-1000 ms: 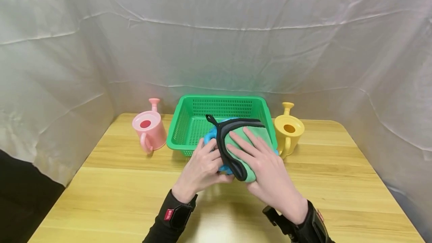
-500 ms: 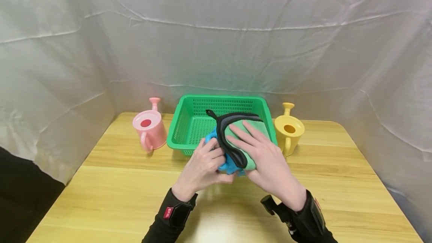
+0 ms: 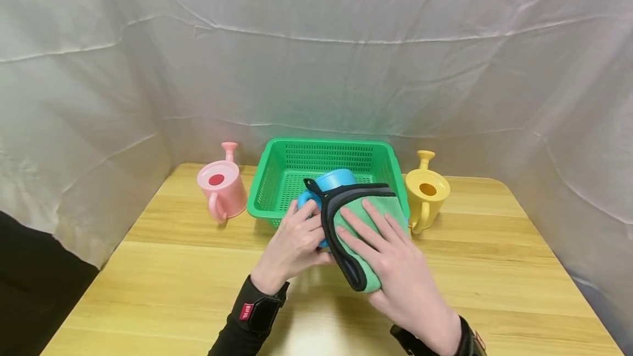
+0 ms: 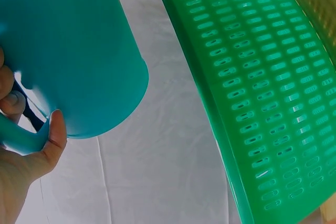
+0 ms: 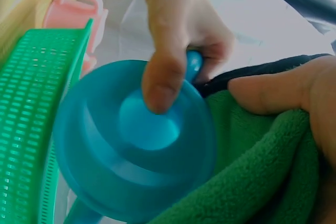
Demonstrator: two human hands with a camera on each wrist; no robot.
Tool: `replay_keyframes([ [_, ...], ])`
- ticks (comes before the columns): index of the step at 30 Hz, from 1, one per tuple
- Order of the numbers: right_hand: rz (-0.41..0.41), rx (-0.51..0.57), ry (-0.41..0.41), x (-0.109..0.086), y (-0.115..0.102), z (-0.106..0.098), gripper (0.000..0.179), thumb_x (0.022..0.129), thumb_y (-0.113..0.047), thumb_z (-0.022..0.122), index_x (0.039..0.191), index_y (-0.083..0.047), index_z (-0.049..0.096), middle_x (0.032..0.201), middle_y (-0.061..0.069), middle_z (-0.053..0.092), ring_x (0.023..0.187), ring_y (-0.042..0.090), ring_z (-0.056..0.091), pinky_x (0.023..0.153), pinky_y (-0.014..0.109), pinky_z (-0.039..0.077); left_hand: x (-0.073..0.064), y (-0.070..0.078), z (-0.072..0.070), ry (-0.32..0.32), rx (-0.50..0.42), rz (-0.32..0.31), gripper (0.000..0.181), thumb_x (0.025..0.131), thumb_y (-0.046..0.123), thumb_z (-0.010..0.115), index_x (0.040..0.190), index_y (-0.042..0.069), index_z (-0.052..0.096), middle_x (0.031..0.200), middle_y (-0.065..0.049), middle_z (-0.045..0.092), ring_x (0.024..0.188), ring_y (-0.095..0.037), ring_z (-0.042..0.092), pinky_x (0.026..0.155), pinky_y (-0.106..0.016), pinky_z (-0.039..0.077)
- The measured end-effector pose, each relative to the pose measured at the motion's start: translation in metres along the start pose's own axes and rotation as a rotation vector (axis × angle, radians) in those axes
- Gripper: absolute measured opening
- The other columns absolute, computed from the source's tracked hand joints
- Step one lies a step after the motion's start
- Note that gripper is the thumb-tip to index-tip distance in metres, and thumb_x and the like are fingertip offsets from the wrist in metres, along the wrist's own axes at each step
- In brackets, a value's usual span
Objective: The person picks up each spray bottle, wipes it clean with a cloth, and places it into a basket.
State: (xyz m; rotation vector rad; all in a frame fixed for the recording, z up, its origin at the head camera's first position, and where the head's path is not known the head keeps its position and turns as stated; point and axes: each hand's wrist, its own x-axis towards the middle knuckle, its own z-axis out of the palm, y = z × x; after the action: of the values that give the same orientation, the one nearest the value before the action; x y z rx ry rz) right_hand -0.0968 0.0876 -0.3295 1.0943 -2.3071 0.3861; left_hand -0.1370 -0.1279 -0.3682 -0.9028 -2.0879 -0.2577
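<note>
A blue watering can [image 3: 336, 179] lies tilted, held up in front of the basket. My left hand [image 3: 299, 235] holds it by the handle [image 4: 23, 137], the thumb pressing near the can's bottom in the right wrist view. A folded green cloth [image 3: 398, 210] with black trim and a hanging loop covers much of the can in the head view. My right hand [image 3: 395, 262] lies over this cloth, fingers spread across its top, and presses it against the can's side. In the right wrist view the right thumb [image 5: 273, 90] clamps the cloth's edge.
Behind the can stands a green perforated basket [image 3: 262, 214]. A pink watering can [image 3: 229, 194] is on its left, a yellow watering can [image 3: 432, 202] on its right. All stand on a wooden table [image 3: 173, 284], with a grey cloth backdrop [image 3: 316, 81] behind.
My right hand slid the cloth slightly away from me, then back toward me along the can. More of the blue can now shows above the cloth. The left hand keeps its grip.
</note>
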Motion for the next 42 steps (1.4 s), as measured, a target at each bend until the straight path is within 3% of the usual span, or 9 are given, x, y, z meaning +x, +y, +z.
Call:
replay_keyframes([
  [9,0.074,0.057,0.006,0.013,0.003,0.008,0.088,0.050,0.011,0.068,0.134,-0.014,0.065,0.154,0.002,0.050,0.147,0.036,0.040,0.109,0.064,0.040,0.002,0.001,-0.001,0.010,-0.006,-0.009,0.055,0.059,0.052,0.092,0.097,0.016,0.077,0.093,0.007,0.072,0.094,-0.017,0.053,0.079,-0.043,0.051],
  [13,0.107,0.113,-0.021,0.021,0.008,0.007,0.089,0.051,0.014,0.065,0.136,-0.015,0.064,0.155,0.001,0.049,0.148,0.036,0.039,0.110,0.064,0.040,0.002,0.001,0.001,0.026,-0.018,-0.010,0.048,0.061,0.050,0.091,0.093,0.017,0.077,0.097,0.007,0.074,0.096,-0.017,0.055,0.080,-0.043,0.051],
  [17,0.114,0.138,-0.031,0.030,0.012,0.009,0.084,0.054,0.012,0.067,0.134,-0.014,0.065,0.154,0.001,0.050,0.148,0.036,0.039,0.108,0.060,0.044,0.003,0.001,0.002,0.059,-0.010,0.004,0.037,0.062,0.046,0.089,0.081,0.018,0.074,0.088,0.008,0.072,0.094,-0.017,0.056,0.077,-0.041,0.049],
  [22,0.151,0.153,-0.039,0.040,0.018,0.011,0.076,0.061,0.009,0.071,0.134,-0.015,0.066,0.154,-0.001,0.050,0.149,0.033,0.039,0.085,0.042,0.059,0.004,0.001,0.003,0.082,0.000,0.021,0.039,0.064,0.044,0.088,0.060,0.018,0.059,0.071,0.009,0.062,0.086,-0.016,0.054,0.072,-0.038,0.046],
  [24,0.171,0.174,-0.048,0.042,0.020,0.012,0.074,0.065,0.010,0.069,0.134,-0.015,0.065,0.155,-0.002,0.049,0.150,0.032,0.038,0.068,0.031,0.057,0.004,0.000,0.004,0.085,0.000,0.028,0.043,0.064,0.043,0.087,0.057,0.018,0.053,0.067,0.008,0.058,0.082,-0.016,0.052,0.070,-0.037,0.045],
  [28,0.183,0.203,-0.074,0.043,0.023,0.012,0.078,0.064,0.012,0.066,0.137,-0.016,0.062,0.157,-0.002,0.047,0.151,0.032,0.035,0.058,0.025,0.048,0.003,-0.001,0.005,0.089,-0.009,0.038,0.046,0.065,0.042,0.087,0.056,0.018,0.049,0.064,0.007,0.053,0.080,-0.016,0.050,0.069,-0.036,0.044],
  [32,0.130,0.174,-0.077,0.035,0.022,0.008,0.086,0.058,0.013,0.067,0.139,-0.017,0.061,0.157,-0.001,0.046,0.150,0.033,0.036,0.079,0.039,0.059,0.003,-0.002,0.004,0.099,-0.021,0.019,0.042,0.066,0.041,0.087,0.058,0.017,0.054,0.069,0.008,0.060,0.083,-0.016,0.051,0.070,-0.035,0.044],
  [35,0.084,0.160,-0.057,0.027,0.019,0.005,0.090,0.055,0.015,0.066,0.139,-0.017,0.061,0.156,0.000,0.048,0.149,0.033,0.036,0.095,0.054,0.055,0.003,-0.004,0.003,0.106,-0.024,-0.007,0.037,0.065,0.039,0.088,0.061,0.016,0.059,0.073,0.008,0.063,0.084,-0.015,0.051,0.071,-0.035,0.043],
  [42,0.065,0.186,0.024,0.013,0.015,0.003,0.097,0.049,0.019,0.058,0.138,-0.020,0.062,0.153,-0.001,0.052,0.150,0.029,0.037,0.105,0.059,0.045,0.004,-0.002,0.001,0.118,-0.013,0.032,0.039,0.065,0.040,0.088,0.060,0.017,0.057,0.072,0.008,0.062,0.083,-0.016,0.051,0.070,-0.036,0.045],
])
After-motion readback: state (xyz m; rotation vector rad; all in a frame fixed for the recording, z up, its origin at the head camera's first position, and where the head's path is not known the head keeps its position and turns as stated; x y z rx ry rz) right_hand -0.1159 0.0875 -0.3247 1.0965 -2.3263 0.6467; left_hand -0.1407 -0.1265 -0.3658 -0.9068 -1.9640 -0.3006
